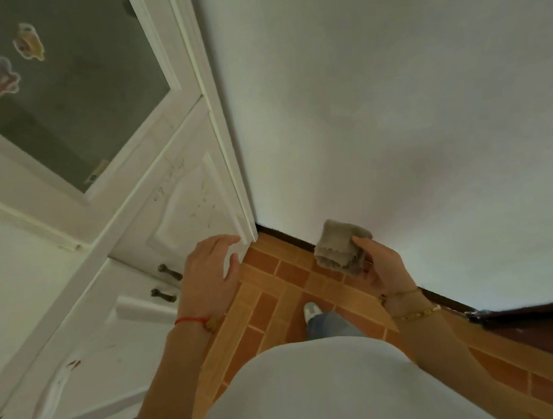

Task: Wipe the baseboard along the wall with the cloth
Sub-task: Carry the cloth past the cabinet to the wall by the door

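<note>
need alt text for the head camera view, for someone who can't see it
A person's right hand holds a folded grey cloth up near the white wall, above the dark baseboard. The open left hand reaches toward the corner of a white cabinet. Below is an orange brick-pattern tiled floor.
</note>
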{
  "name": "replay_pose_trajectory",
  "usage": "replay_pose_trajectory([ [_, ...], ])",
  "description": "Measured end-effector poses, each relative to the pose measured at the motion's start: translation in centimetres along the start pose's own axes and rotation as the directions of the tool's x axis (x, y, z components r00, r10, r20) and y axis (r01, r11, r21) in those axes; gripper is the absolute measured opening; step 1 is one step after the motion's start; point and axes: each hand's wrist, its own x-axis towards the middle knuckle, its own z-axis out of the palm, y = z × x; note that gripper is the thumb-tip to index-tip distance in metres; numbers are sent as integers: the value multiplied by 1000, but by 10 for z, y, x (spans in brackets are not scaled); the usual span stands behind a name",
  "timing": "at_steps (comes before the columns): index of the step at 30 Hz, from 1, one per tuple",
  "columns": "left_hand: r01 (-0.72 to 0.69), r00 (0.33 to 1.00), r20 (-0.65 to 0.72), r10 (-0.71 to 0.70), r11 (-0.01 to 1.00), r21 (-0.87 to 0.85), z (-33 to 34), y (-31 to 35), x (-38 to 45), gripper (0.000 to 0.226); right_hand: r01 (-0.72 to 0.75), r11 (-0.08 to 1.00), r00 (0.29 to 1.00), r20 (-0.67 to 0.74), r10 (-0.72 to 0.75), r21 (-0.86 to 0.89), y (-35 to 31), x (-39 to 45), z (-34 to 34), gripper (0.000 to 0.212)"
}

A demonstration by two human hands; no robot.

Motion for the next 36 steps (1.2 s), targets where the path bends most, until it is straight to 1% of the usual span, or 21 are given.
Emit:
replay_pose_trajectory([
  [3, 30, 999, -44, -30, 1000, 7, 11, 10, 30, 42, -4, 997, 999, 32, 6, -78, -33, 28, 11, 27],
  [6, 96, 989, -109, -96, 995, -7, 22, 16, 53, 36, -9, 990, 996, 84, 21, -142, -58, 53, 22, 12],
  [9, 137, 980, -144, -139, 990, -24, 33, 12, 68, 34, -20, 980, 990, 130, 47, -200, -71, 78, 33, 11],
  [14, 182, 975, -132, -180, 983, 1, 61, -18, 86, 33, -106, 963, 988, 84, 131, -248, -61, 140, 48, 10],
  [19, 212, 969, -132, -207, 977, 25, 112, -69, 103, 36, -177, 948, 979, 47, 196, -266, -14, 218, 55, 27],
  [20, 214, 970, -123, -208, 976, 31, 125, -82, 106, 36, -189, 943, 978, 39, 207, -273, -3, 234, 55, 27],
  [23, 204, 976, -93, -199, 977, 60, 169, -123, 116, 40, -215, 928, 974, 5, 227, -304, 32, 284, 58, 11],
  [24, 205, 976, -91, -199, 976, 66, 187, -137, 118, 41, -217, 917, 974, -6, 228, -334, 46, 303, 58, 9],
  [29, 201, 979, -72, -193, 973, 118, 295, -215, 128, 38, -170, 838, 982, -16, 189, -518, 129, 414, 43, 9],
  [33, 208, 978, -35, -205, 969, 134, 393, -280, 131, 43, -118, 789, 989, -1, 147, -603, 190, 502, 28, 11],
  [36, 186, 981, 14, -192, 965, 185, 471, -333, 131, 45, -62, 766, 993, 35, 110, -640, 241, 569, 12, 6],
])
